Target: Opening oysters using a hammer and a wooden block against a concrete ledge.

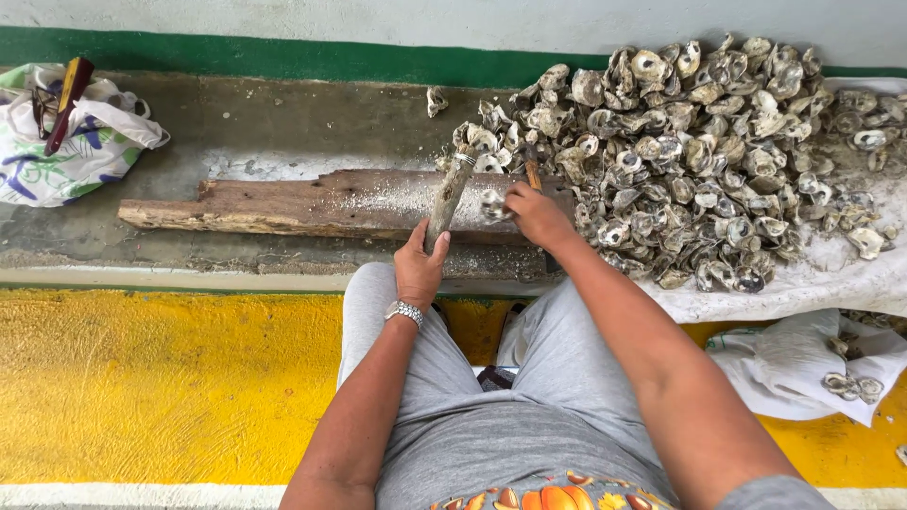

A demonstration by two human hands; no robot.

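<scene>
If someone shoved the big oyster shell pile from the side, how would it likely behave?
The oyster shell pile is loose and heaped, so it would probably spill and slide rather than move as one. The shells look hard and jagged, likely rough to grip. The white sheet under it might drag along.

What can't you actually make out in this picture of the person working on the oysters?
All in the head view:
- Oyster in the right hand: mostly covered by the fingers; open or closed is unclear.
- Tool beside that hand: only a brown handle shows; its tip is hidden.
- Stick in the left hand: its lower end is hidden in the grip.
- Shell pile: cut off at the right edge.
- Bag, far left: contents hidden.
</scene>
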